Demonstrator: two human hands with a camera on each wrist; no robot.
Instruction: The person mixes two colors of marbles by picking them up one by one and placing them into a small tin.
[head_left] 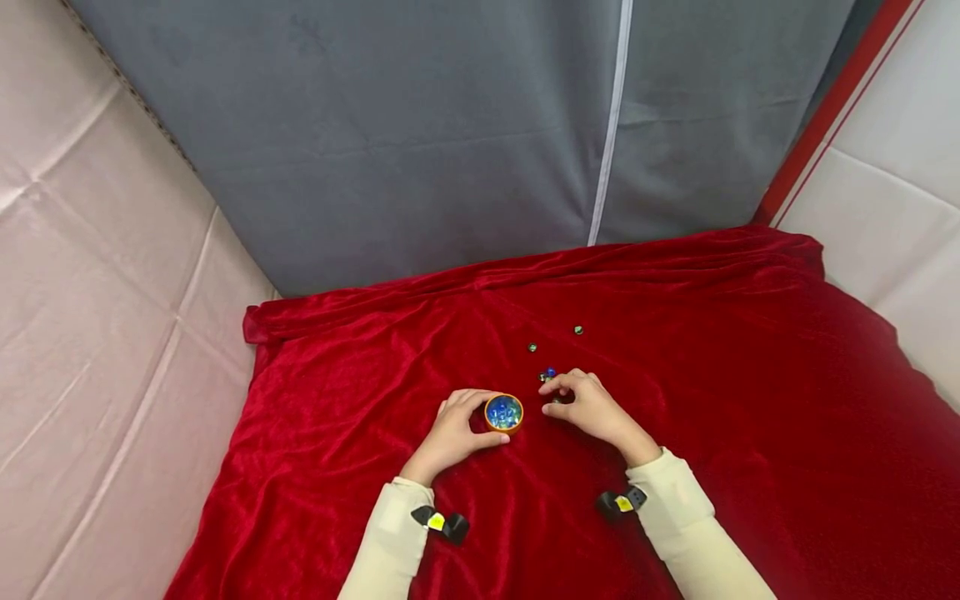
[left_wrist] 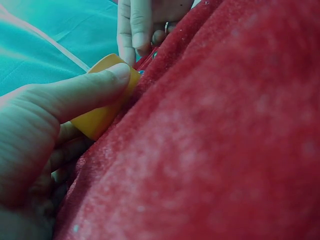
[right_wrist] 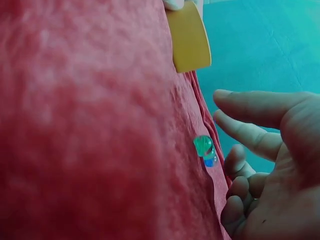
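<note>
Two hands work low over a red cloth [head_left: 337, 467] in the head view. The left hand [head_left: 454, 427] has its thumb bent round the near side of a small orange cup [head_left: 515, 431] and its fingers round the other side; within that grip the cup stands upright, blue and green marbles [head_left: 503, 412] heaped inside. The right hand [head_left: 592, 410] is across a short gap, thumb and forefinger parted. A dark marble [head_left: 557, 401] shows between those two; whether they touch it I cannot tell. Just beyond the right forefinger lies a blue marble [head_left: 551, 372], with two loose marbles farther off: a nearer one [head_left: 532, 347] and a farther one [head_left: 578, 330].

From the left wrist, the thumb lies along the cup's wall, pressing it toward the fingers. Light, even pressure should do here; with so full a cup, a squeeze or tilt could spill some.

From the right wrist, thumb and forefinger reach out nearly straight, well apart from the cup, the other fingers curled; no marble shows in their hold. A green marble [right_wrist: 203, 145] rests beside these fingertips. Marbles roll, so pinching one from opposite sides, then lowering it gently, seems wisest.
</note>
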